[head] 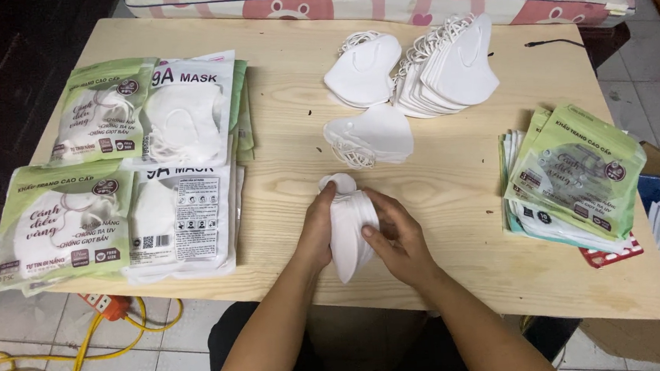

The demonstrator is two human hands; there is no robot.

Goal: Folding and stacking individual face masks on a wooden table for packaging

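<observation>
While packets flank the table (279, 119), left hand (319, 229) and right hand (399, 239) grip a mask stack (351, 234)

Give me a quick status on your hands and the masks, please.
Left hand and right hand both grip small white mask stack at table edge. Nothing obstructing.

The stack of white face masks (351, 227) consists of several folded, cup-shaped masks pressed flat together, edges aligned. It stands upright on its lower point, which rests on the table (454, 192) close to the near edge, roughly at the middle of that edge. The rounded upper end, with a white ear loop showing, points toward the far edge. The left hand (319, 229) clasps the stack's left face; the right hand (397, 239) clasps its right face, thumb laid across the front. The material is plain white, unprinted and unwrapped.
</observation>
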